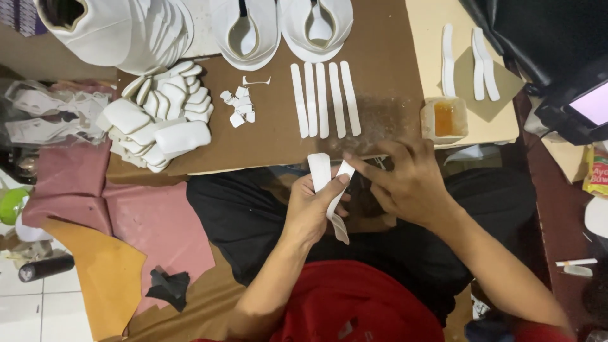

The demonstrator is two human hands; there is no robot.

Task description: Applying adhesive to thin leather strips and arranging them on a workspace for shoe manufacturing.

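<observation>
My left hand (315, 209) grips a wide white strip (318, 168) and a narrower white strip (338, 201) that hangs down past my palm. My right hand (405, 180) meets them from the right, its fingertips pinching the top of the narrow strip beside my left thumb. Both hands hover over my lap at the near edge of a brown board (272, 136). Several white strips (324, 98) lie side by side on the board just beyond my hands.
A small tub of amber glue (444, 118) stands right of the strips. White padded pieces (161, 117) are piled at the left, small white scraps (239, 104) between. Two white shoe uppers (282, 28) sit at the back. Pink and orange sheets (126, 234) lie at lower left.
</observation>
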